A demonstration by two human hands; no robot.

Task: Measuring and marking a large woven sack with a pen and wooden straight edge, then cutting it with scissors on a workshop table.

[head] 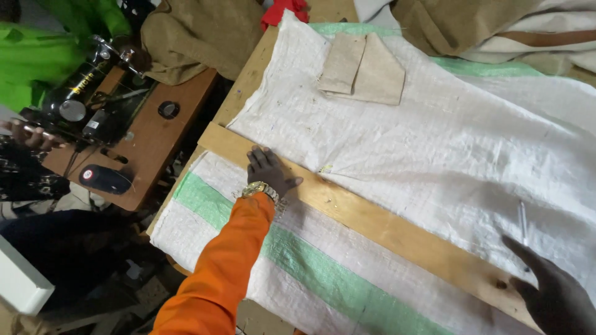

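Wooden and pale, the plank (372,223) lies slantwise across the table, and the left hand (268,170) presses flat on its upper end, fingers spread and together on nothing, palm down, a gold watch (259,189) at the wrist and an orange sleeve (217,273) behind it. The right hand (552,291) hovers at the plank's lower end, fingers apart and empty, its fingertips just short of a thin white stick (523,223), perhaps chalk or a pen, that lies on the cloth beyond them. The white woven sheet (447,142) spreads out past the plank, away from both hands, while the part with a green stripe (310,267) lies on the near side, under the left forearm. Beyond the left hand, further up the sheet, rests a folded tan piece (363,68). To the left of the left hand stands a black sewing machine (93,93) on its brown stand, where another person's hand (31,133) is at work. By my judgement the step in hand is holding the plank as a straightedge over the sheet; a next move would call for steady pressure from the left hand so the plank does not slide, and for the right to take up the stick cleanly.
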